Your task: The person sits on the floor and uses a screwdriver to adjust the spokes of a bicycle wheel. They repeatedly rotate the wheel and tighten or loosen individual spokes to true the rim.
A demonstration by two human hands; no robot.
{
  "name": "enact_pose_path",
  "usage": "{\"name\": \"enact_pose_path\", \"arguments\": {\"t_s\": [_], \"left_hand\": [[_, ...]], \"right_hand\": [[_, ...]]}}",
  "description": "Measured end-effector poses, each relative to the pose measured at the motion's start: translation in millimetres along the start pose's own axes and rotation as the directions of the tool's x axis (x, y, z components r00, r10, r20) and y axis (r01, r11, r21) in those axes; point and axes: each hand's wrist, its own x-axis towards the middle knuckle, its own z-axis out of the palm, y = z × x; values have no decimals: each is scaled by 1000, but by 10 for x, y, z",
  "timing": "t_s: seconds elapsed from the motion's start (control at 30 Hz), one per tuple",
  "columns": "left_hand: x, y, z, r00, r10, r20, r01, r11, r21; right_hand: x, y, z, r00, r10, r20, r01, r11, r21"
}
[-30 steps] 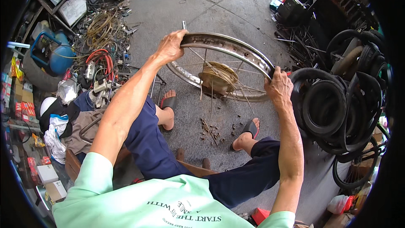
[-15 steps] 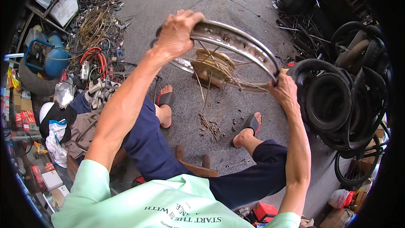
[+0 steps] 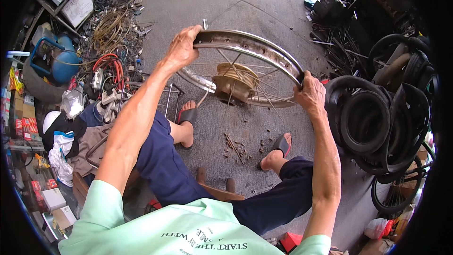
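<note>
A spoked wheel rim (image 3: 250, 43) without a tyre is held up in front of me, tilted. My left hand (image 3: 184, 47) is closed around its upper left edge. On the right side, my right hand (image 3: 311, 93) grips the same rim, fingers wrapped over its edge. In the middle sits a dull yellowish hub (image 3: 234, 85), with thin spokes running out from it. Some spokes hang loose at odd angles. On the ground below lie scattered small rusty pieces (image 3: 238, 150), too small to name surely.
Black tyres (image 3: 365, 123) are heaped at the right. Tangled cables (image 3: 111, 26) and a blue tank (image 3: 65, 61) lie along the left. A metal stand frame (image 3: 173, 97) is near my left foot. A low wooden stool (image 3: 222, 191) is between my legs. Rods (image 3: 330, 49) pile up at far right.
The wheel has turned and shifted slightly with both hands still on it. My left hand has moved a little left and down. A metal frame beside my left foot shows more fully.
</note>
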Motion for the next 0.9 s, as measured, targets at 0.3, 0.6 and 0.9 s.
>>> {"name": "enact_pose_path", "arguments": {"t_s": [0.3,0.6,0.9], "left_hand": [[-51,232,-462,970,83,-230,-96,994,-48],[46,-174,-41,997,-49,-53,50,999,1],[-40,-138,-53,992,61,-109,-54,996,70]], "right_hand": [[-16,-364,-540,999,28,-41,-27,999,35],[204,-281,-115,995,41,95,-47,997,54],[120,-268,-65,1000,-25,19,26,999,-25]]}}
